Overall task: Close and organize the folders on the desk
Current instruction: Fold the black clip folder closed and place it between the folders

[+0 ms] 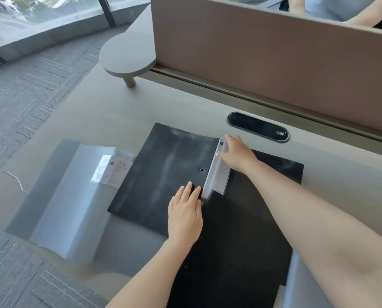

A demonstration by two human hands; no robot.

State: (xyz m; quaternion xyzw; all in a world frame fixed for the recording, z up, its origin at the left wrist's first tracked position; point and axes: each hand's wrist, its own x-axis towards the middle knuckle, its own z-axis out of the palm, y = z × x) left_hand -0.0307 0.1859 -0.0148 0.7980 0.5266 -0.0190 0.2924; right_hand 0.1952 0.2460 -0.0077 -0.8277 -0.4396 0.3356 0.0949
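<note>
Pressing flat on the black folder (163, 174), the left hand (184, 215) lies open, fingers straight, its tips at the spine just beside the clear sleeves (215, 174). The right hand (237, 153) rests over the far end of those sleeves, fingers curled down onto them; whether it pinches them or only pushes I cannot tell. This folder lies mid-desk, overlapping a second black folder (241, 241) spread open on the near right. A translucent grey folder (59, 196) lies open at the left, its near corner jutting past the desk (185, 101) edge.

To close it well, I would keep the left palm steady as an anchor, gather all the sleeves together, and swing them over in one sweep so none buckles at the spine; then square the cover edges before stacking.

The grey folder's insert shows "20" in orange; the smaller print beneath is unreadable, as is the label on the black oval desk port (257, 126).
</note>
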